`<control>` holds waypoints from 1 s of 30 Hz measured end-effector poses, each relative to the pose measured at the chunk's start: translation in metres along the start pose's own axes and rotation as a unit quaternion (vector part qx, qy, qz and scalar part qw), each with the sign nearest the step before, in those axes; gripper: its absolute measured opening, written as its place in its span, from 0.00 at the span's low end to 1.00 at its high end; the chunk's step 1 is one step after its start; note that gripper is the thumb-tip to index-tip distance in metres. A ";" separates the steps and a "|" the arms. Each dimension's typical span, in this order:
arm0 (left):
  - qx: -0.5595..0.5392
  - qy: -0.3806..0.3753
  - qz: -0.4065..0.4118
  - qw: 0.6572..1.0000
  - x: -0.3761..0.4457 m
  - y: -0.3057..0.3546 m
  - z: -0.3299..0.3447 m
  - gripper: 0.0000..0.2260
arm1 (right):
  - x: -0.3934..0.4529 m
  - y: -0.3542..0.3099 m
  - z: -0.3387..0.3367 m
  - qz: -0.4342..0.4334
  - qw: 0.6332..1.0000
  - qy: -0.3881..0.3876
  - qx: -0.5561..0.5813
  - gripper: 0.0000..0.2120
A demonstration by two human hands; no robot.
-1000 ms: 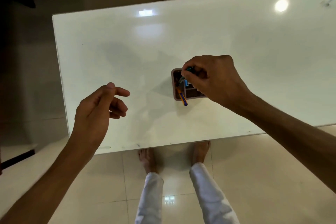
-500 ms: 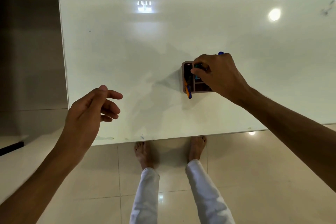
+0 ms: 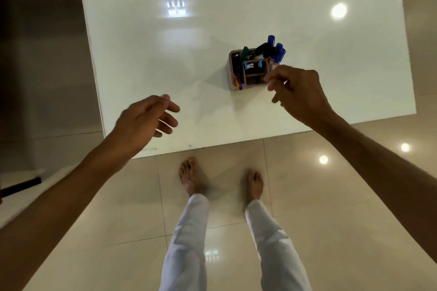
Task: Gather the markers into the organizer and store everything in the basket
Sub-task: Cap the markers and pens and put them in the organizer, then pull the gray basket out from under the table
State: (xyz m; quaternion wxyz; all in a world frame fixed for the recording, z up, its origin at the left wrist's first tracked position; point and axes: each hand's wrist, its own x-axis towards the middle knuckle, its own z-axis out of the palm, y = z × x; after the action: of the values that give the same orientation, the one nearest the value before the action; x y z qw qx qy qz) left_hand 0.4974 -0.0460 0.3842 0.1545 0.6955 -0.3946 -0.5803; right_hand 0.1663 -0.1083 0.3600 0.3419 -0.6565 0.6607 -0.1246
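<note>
Organizer full of markers on white table, just beyond right hand, loosely curled, empty; left hand well apart, fingers relaxed, empty

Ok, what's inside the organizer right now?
The organizer holds blue-capped markers at its far right, a green marker, an orange-and-blue pen and something blue in the middle compartment. The compartment bottoms are too dark to see.

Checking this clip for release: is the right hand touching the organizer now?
Cannot tell. In the head view, the right hand hovers by the organizer with its fingertips overlapping the near right corner; neither contact nor a gap shows plainly.
</note>
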 end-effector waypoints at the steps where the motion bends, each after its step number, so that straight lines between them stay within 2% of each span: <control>1: 0.018 -0.033 -0.009 0.999 -0.007 -0.002 0.002 0.17 | -0.013 0.001 0.000 0.007 1.000 -0.021 0.000 0.10; 4: 0.060 -0.090 -0.018 0.994 -0.040 -0.016 0.011 0.14 | -0.060 0.005 -0.001 0.038 0.995 -0.087 0.005 0.10; 8: 0.060 -0.062 -0.002 0.996 -0.086 -0.041 0.037 0.11 | -0.117 0.022 0.010 0.091 0.983 -0.157 0.032 0.11; 11: 0.088 -0.054 0.032 0.994 -0.120 -0.073 0.067 0.09 | -0.159 0.040 0.023 0.120 0.977 -0.146 0.101 0.10; 14: 0.067 -0.047 0.034 0.996 -0.147 -0.117 0.101 0.09 | -0.201 0.064 0.045 0.144 0.962 -0.138 0.188 0.10; 19: -0.007 -0.031 -0.036 0.999 -0.156 -0.192 0.142 0.12 | -0.250 0.105 0.101 0.174 0.932 -0.158 0.277 0.08; 22: -0.049 -0.030 -0.093 0.994 -0.144 -0.239 0.163 0.14 | -0.263 0.136 0.144 0.222 0.913 -0.151 0.306 0.09; 25: -0.067 -0.010 -0.108 0.992 -0.120 -0.283 0.179 0.15 | -0.259 0.165 0.188 0.264 0.886 -0.135 0.355 0.13; 30: -0.192 0.074 -0.116 0.972 -0.051 -0.355 0.201 0.14 | -0.218 0.217 0.267 0.300 0.830 -0.073 0.463 0.15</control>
State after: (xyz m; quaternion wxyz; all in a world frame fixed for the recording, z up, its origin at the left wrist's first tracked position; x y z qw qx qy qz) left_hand 0.4410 0.2680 0.1243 0.2454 0.7347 -0.1801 -0.6062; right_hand 0.1397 0.1988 0.0938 0.6741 -0.1976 0.6630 -0.2589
